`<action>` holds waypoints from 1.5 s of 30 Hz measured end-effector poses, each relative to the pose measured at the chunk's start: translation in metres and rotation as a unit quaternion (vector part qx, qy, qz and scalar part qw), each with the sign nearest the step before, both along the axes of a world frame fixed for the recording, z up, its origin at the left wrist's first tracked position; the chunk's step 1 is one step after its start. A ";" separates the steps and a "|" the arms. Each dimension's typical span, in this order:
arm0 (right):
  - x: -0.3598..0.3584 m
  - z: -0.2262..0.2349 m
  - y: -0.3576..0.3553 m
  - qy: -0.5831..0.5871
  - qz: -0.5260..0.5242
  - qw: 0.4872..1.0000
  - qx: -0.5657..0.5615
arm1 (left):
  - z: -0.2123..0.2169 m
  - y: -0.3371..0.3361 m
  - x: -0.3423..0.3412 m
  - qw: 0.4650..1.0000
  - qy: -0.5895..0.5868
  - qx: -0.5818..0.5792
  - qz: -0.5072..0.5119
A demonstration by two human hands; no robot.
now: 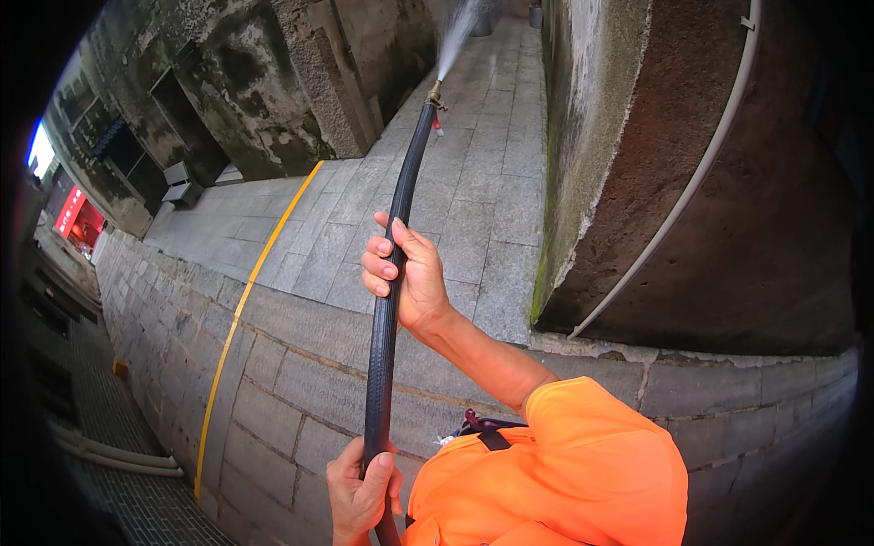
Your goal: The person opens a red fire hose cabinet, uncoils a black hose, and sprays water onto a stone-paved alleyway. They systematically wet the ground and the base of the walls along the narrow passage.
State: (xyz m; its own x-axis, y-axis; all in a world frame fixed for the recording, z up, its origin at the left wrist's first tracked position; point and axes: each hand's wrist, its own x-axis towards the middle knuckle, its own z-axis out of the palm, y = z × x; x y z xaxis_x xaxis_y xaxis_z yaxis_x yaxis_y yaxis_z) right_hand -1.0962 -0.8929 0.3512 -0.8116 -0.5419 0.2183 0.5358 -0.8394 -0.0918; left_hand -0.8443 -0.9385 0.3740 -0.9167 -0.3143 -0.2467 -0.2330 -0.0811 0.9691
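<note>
Black hose (381, 355) is aimed up the paving (492, 200) mid-view, gripped by the right hand (417, 280) midway and the left hand (353, 492) lower down. If either grip is loosened, the nozzle (435, 95) could be kicked aside by the water jet (455, 41). Rightward swing looks limited by the wall corner (583, 209); more room is offered leftward.

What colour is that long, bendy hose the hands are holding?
The long, flexible hose is black, seen best in the head view.
</note>
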 end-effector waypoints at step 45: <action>0.004 0.012 0.024 0.029 -0.011 0.999 -0.024 | 0.005 0.020 0.001 1.000 0.012 -0.028 -0.006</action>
